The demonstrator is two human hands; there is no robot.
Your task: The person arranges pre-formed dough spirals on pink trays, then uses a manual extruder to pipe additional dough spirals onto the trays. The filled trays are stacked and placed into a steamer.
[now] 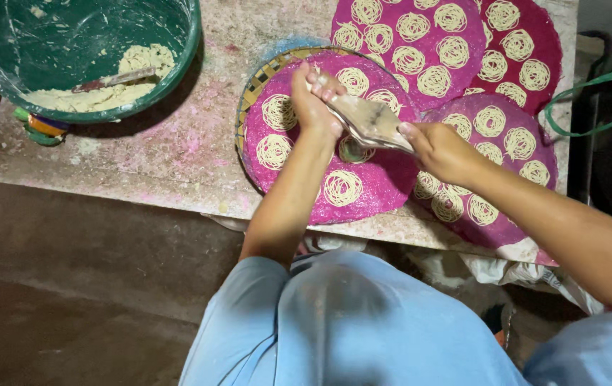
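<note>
Left hand point(314, 104) and right hand point(440, 149) each hold a closed grip on one end of the press point(367, 118). Press sits above the near mat point(377, 187), over noodle coils point(342, 187). Bucket point(177, 61) stands on the table point(170, 154), left of the mat.

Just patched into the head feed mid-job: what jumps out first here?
The round magenta trays dotted with pale noodle coils, fanned across the table's right half. Over the nearest one, the left hand and right hand grip a wooden press. A green tub of pale dough sits far left.
</note>
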